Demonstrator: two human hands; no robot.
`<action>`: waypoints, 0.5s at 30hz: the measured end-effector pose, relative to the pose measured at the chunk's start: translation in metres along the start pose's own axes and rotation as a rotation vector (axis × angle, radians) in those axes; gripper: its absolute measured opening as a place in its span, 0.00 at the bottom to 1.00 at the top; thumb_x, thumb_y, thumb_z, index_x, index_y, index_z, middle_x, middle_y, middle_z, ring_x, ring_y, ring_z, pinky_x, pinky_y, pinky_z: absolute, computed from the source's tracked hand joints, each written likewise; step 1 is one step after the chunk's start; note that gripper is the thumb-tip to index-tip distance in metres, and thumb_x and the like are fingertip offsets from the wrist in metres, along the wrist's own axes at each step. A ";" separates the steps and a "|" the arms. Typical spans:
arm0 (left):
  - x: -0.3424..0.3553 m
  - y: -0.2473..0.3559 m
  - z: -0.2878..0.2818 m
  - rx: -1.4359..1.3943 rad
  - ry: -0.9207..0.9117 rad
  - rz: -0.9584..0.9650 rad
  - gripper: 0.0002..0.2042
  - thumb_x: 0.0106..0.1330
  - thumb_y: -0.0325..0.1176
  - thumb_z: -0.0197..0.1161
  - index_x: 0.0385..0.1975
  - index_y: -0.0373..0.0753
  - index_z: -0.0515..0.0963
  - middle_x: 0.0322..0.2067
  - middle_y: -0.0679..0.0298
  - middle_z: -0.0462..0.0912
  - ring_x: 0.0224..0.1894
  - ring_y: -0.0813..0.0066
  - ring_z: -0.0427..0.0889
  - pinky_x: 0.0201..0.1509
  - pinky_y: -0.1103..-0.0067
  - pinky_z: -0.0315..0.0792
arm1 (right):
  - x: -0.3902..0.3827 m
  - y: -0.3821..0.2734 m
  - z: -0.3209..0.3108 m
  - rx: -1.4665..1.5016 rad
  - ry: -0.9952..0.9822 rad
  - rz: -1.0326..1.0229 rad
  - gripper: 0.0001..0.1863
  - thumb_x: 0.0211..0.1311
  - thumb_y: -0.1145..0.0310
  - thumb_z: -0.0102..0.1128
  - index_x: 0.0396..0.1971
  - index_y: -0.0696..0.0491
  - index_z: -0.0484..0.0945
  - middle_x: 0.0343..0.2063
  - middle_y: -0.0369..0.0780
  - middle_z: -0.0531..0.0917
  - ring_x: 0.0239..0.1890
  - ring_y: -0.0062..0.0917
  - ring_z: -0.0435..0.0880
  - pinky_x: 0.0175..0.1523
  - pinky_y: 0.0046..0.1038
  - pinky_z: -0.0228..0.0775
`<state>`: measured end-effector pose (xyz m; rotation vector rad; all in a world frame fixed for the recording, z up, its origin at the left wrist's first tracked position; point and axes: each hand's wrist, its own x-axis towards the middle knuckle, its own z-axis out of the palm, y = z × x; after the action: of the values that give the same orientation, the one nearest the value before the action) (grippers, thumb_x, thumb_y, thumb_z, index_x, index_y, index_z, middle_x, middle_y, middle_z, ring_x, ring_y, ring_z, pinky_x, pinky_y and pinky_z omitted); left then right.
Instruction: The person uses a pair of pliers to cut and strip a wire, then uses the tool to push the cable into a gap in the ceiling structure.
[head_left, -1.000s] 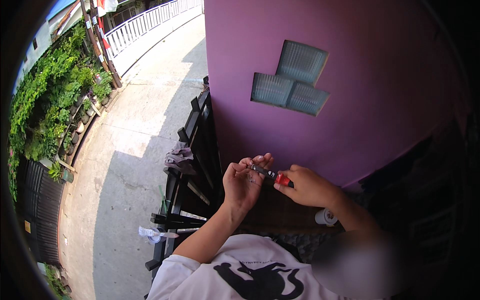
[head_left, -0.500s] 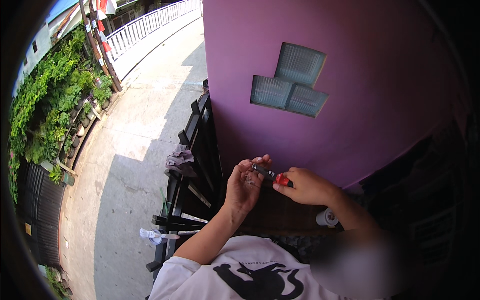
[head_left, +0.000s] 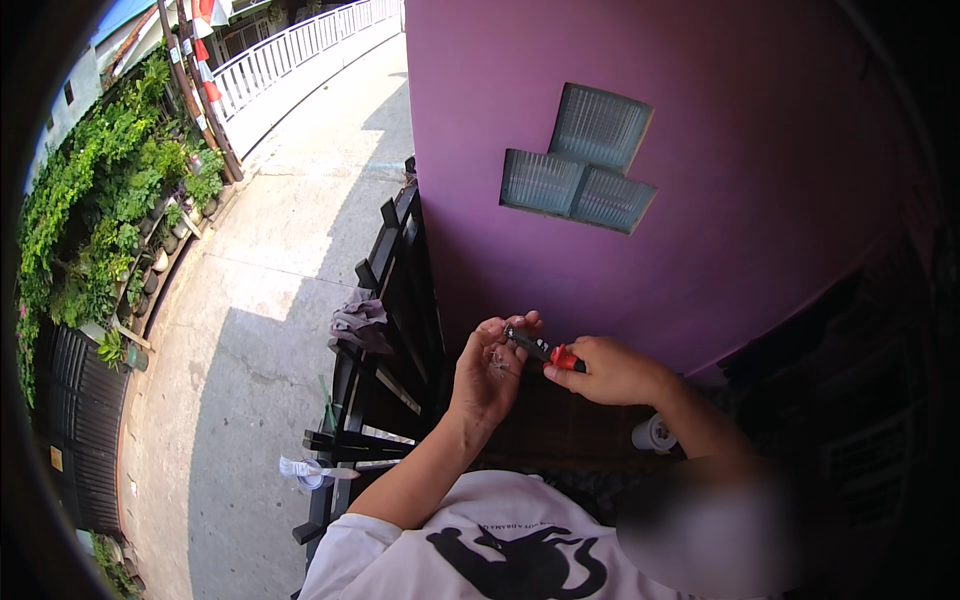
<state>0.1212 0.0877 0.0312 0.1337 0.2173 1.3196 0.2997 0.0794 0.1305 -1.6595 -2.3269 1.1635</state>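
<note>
My right hand [head_left: 607, 371] grips a small tool with a black shaft and red handle [head_left: 545, 350], its tip pointing left toward my left hand. My left hand [head_left: 489, 372] is raised palm-up with fingers curled, and its fingertips pinch the tool's black front end. A tiny thin object lies in the left palm; what it is cannot be told. Both hands are held together in front of a purple wall [head_left: 700, 150], just above my white shirt with a black print [head_left: 500, 550].
A black metal fence [head_left: 385, 340] runs along the wall's left side with a grey cloth [head_left: 360, 318] draped on it. Glass blocks [head_left: 585, 160] sit in the wall. A white roll [head_left: 653, 434] lies low right. A sunlit concrete path [head_left: 270, 250], plants [head_left: 100, 220] and white railing [head_left: 290, 50] lie left.
Both hands stay together on the tool with only slight finger shifts; the view has barely moved.
</note>
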 end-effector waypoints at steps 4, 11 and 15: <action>0.001 -0.001 -0.001 0.037 -0.008 0.012 0.02 0.64 0.28 0.58 0.30 0.40 0.75 0.38 0.60 0.81 0.58 0.59 0.78 0.74 0.61 0.62 | 0.002 0.002 0.001 0.000 0.002 0.001 0.24 0.69 0.52 0.59 0.26 0.60 0.78 0.22 0.47 0.80 0.26 0.37 0.81 0.36 0.38 0.71; 0.005 -0.002 -0.005 0.050 -0.049 0.035 0.03 0.67 0.28 0.59 0.30 0.41 0.74 0.38 0.61 0.81 0.57 0.60 0.78 0.74 0.62 0.63 | 0.005 0.006 0.001 -0.011 -0.027 -0.001 0.23 0.70 0.53 0.57 0.26 0.59 0.78 0.21 0.45 0.80 0.26 0.36 0.81 0.36 0.37 0.71; 0.008 -0.004 -0.009 0.062 -0.005 0.055 0.02 0.67 0.28 0.60 0.32 0.40 0.75 0.39 0.61 0.81 0.58 0.61 0.78 0.74 0.63 0.63 | 0.008 0.010 0.003 -0.013 -0.025 0.007 0.23 0.70 0.53 0.57 0.27 0.59 0.78 0.21 0.44 0.80 0.26 0.35 0.81 0.36 0.36 0.71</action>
<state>0.1247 0.0946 0.0206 0.1972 0.2518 1.3675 0.3029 0.0857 0.1202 -1.6686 -2.3498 1.1797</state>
